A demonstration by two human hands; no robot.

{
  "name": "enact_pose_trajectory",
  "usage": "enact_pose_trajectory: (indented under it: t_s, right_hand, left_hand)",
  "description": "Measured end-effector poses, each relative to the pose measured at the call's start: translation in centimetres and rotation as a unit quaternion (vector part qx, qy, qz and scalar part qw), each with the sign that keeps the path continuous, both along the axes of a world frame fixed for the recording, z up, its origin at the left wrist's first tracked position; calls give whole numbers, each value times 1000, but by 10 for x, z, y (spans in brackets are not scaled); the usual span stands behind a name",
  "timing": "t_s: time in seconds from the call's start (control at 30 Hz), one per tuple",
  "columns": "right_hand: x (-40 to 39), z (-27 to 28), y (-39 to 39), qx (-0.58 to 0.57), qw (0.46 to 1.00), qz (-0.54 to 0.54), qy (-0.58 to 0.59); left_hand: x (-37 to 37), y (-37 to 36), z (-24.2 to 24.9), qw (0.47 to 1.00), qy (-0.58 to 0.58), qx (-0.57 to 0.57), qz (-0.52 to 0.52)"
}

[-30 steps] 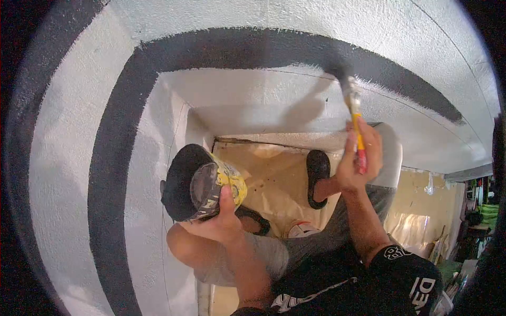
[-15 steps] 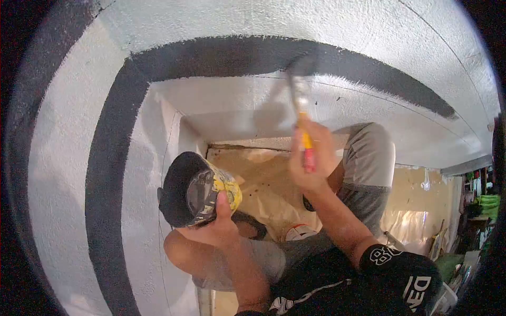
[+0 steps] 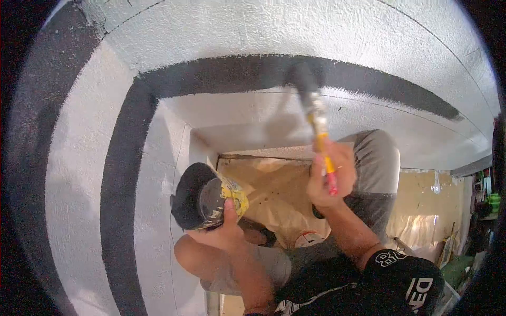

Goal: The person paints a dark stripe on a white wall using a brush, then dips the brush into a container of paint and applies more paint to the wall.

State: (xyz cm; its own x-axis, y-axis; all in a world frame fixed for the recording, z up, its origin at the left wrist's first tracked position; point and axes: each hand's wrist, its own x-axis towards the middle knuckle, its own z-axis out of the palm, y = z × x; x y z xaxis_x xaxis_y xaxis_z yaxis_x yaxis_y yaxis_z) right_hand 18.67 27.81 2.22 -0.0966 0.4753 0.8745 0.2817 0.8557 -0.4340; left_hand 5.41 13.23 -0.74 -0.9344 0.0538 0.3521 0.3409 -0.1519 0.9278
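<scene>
My right hand (image 3: 332, 171) is closed round the yellow and red handle of a paintbrush (image 3: 318, 118). The brush's dark bristles, blurred, are at the black painted band (image 3: 226, 73) on the white wall (image 3: 237, 113). Lower left, my left hand (image 3: 224, 229) grips a paint-smeared yellow container (image 3: 236, 199) from below, its thumb on the outer side. The container is tilted, with its dark opening facing left, and a black shape (image 3: 190, 195) sits at its mouth.
Brown paper (image 3: 274, 195) covers the floor between my bent legs. Another black band (image 3: 118, 210) runs down the wall at left. Green and other items (image 3: 493, 203) stand at the far right, beside a brown-covered surface (image 3: 416, 203).
The view has shifted, so the wall and container appear lower and further right. My right hand and the brush have moved down and right in view; both hands keep their holds.
</scene>
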Motion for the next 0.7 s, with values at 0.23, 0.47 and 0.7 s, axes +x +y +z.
enact_pose_trajectory:
  t_s: [0.23, 0.47, 0.7]
  right_hand:
    - [38, -9, 4, 21, 998, -10, 57]
    - [16, -2, 9, -32, 994, -14, 102]
    - [-28, 3, 3, -23, 1000, -10, 16]
  left_hand:
    - [0, 3, 1, 997, -17, 59, -40]
    - [1, 0, 1, 999, -13, 48, -8]
    - [-1, 0, -3, 999, 14, 37, -6]
